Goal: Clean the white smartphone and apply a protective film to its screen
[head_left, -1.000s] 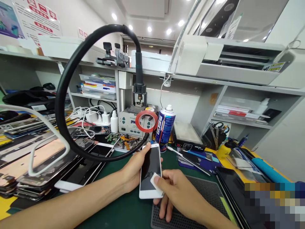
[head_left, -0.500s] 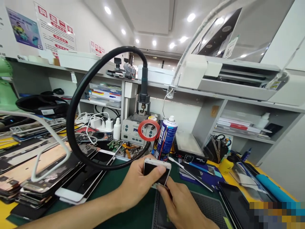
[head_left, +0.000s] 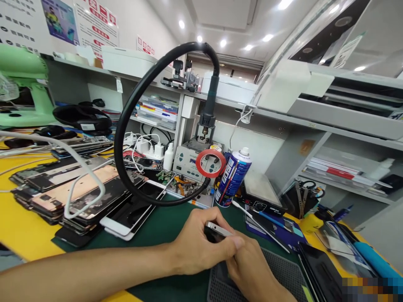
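A white-edged smartphone with a dark screen is tilted between my two hands above the dark green mat. My left hand is closed around it, fingers over the far edge and thumb stretched across the front towards my other hand. Pressed against the phone's near right end is my right hand, its fingers curled and partly hidden under the left thumb. Both hands cover most of the phone. Below my right hand lies a grey perforated pad.
Stacked phone parts and a white phone lie at left. A looped black hose rises before me. A blue spray can, a red tape roll and a white-tipped stick are beyond my hands. Black phones lie right.
The view has swung left and down. The phone has turned from showing its screen to nearly edge-on, and my hands have come closer together around it.
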Motion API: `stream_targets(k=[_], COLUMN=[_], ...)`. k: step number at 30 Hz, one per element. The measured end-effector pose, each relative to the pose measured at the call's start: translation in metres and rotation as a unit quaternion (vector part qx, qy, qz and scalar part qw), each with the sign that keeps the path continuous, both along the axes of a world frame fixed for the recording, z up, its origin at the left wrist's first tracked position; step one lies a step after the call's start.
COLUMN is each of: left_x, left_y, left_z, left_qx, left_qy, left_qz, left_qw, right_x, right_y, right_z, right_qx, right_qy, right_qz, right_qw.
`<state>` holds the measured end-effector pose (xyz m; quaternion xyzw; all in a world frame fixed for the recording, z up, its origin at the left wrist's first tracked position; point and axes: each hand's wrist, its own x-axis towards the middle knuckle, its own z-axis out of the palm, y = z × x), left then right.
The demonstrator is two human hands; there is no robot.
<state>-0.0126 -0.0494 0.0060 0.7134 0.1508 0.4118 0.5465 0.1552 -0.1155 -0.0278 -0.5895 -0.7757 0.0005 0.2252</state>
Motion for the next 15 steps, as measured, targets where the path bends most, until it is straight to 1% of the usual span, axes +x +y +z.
stream_targets(k=[4,10,15], left_x=[-0.004,-0.007,-0.008], left_y=[0.002,0.009,0.011], left_z=[-0.002,0.001,0.004], left_qx=[0.017,0.02,0.027], left_qy=[0.005,-0.01,-0.002], left_qz=[-0.019,-0.061,-0.062], left_qw=[1.0,0.998,0.998], right_x=[-0.002,-0.003,-0.002], right_y=[-0.001,-0.001,-0.001], right_z=[0.002,0.005,0.004], right_qx=[0.003,-0.003,-0.015], right_qy=[0.003,-0.046,-0.088], right_qz=[0.003,0.008,0.016], right_qw=[1.0,0.999,0.996])
